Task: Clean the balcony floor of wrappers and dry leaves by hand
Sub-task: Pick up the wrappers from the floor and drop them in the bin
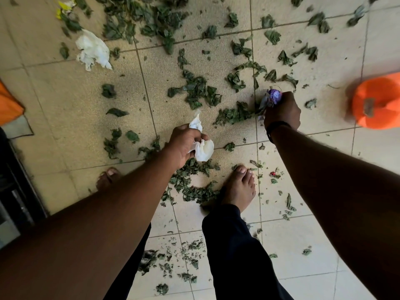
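Observation:
My left hand [184, 144] grips a crumpled white paper wrapper [202, 148] above the tiles, near the middle of the view. Further right, my right hand [282, 111] holds a purple foil wrapper [273, 97] low over the floor, beside a clump of leaves. Dry green leaves [199, 92] lie scattered over the beige tiled floor [71, 100], thickest at the top centre. Another crumpled white paper [92, 49] lies at the upper left. A yellow and white wrapper [65, 7] sits at the top left edge. A small red scrap [273, 174] lies right of my foot.
An orange bucket-like container [377, 102] stands at the right edge. An orange and grey cloth [10, 111] lies at the left edge, with a dark frame [15, 191] below it. My bare feet [239, 187] stand among leaves at the lower centre.

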Motion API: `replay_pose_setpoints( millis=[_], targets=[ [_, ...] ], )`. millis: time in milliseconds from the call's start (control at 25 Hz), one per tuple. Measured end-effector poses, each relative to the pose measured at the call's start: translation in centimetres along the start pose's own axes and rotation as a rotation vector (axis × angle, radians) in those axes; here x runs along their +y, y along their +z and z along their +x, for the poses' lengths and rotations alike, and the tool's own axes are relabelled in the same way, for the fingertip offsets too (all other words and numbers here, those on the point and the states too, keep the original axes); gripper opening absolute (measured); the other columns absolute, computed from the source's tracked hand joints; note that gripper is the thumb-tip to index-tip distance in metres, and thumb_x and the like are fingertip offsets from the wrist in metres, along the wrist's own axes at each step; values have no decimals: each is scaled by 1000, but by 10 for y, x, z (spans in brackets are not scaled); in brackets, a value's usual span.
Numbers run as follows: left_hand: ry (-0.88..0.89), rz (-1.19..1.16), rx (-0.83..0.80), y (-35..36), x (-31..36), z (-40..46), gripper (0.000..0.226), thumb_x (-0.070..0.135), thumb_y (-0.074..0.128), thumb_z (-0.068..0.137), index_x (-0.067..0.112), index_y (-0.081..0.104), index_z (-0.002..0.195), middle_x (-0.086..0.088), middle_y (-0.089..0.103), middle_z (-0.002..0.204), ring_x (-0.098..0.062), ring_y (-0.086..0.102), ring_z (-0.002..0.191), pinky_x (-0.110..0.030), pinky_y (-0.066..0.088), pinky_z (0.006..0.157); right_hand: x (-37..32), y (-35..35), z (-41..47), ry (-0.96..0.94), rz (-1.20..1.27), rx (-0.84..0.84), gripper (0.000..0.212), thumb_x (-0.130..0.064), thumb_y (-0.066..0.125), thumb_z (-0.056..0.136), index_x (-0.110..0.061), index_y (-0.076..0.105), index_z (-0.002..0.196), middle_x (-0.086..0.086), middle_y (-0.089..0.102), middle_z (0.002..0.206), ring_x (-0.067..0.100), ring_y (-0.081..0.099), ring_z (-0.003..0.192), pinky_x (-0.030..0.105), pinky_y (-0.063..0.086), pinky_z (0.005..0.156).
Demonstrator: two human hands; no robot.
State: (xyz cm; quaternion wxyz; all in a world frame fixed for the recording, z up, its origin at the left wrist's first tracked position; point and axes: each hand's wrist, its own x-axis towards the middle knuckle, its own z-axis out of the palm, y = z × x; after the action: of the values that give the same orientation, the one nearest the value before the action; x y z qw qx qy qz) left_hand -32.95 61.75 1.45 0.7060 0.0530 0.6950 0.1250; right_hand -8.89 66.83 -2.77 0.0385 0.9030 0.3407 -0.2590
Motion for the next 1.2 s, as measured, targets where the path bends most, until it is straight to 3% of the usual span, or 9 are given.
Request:
replay_pose_setpoints(
  millis=[160,360,480,560,720,800,920,1080,1200],
  targets=[
    [17,33,-28,2,4,1,34,-7,45,83,8,62,109,3,69,63,-20,61,76,-29,47,70,-4,-1,1,-32,-20,17,23,-29,56,98,-19,61,118,11,67,119,34,60,113,39,45,86],
    [18,-10,-1,-2,6,-4,33,-7,45,83,10,64,104,3,69,62,-21,62,77,-33,47,77,1,-15,-17,79,201,163,17,-22,55,96,-15,67,107,11,70,109,31,63,103,28,37,74],
    [-4,19,-24,-3,5,-10,43,-6,45,83,8,60,121,5,69,63,-18,62,76,-28,47,69,13,-17,-23,120,223,58,22,-27,61,97,-12,68,111,13,71,112,31,64,106,28,43,78],
    [-3,37,-35,-2,5,-9,43,-5,45,83,8,59,121,5,69,63,-17,60,73,-25,45,63,12,-13,-18,273,287,-54,32,-35,71,90,-11,69,110,14,72,111,32,67,101,35,52,85],
    [0,6,-14,0,2,4,44,-5,45,83,4,60,123,5,68,62,-18,60,76,-27,46,68,-7,3,-8,511,626,-183,53,-43,88,73,-15,50,96,6,64,94,23,64,86,36,59,82],
    [-3,-10,-11,2,-2,5,43,-5,45,83,3,61,123,5,68,63,-16,61,75,-27,47,69,-15,8,-6,507,672,-172,51,-35,91,71,-17,45,83,4,61,84,21,63,77,34,59,72],
    [-41,-9,-8,6,-5,-4,43,-4,44,84,9,60,122,2,68,72,-14,61,71,-25,46,66,-12,0,-18,452,589,-91,33,-37,85,75,-20,57,76,6,67,87,25,63,79,33,55,70],
    [-47,-8,8,4,-2,-16,35,0,45,86,13,60,115,-4,67,79,-19,60,77,-29,44,71,7,-24,-53,233,371,149,17,-26,66,87,-10,58,89,7,59,84,26,51,77,34,43,70],
    [-41,-11,14,-2,7,-15,23,12,49,90,17,68,100,5,59,65,-16,54,69,-27,39,68,12,-30,-73,189,424,242,15,-17,63,90,-6,57,98,6,56,83,25,47,76,30,32,65]
  ],
)
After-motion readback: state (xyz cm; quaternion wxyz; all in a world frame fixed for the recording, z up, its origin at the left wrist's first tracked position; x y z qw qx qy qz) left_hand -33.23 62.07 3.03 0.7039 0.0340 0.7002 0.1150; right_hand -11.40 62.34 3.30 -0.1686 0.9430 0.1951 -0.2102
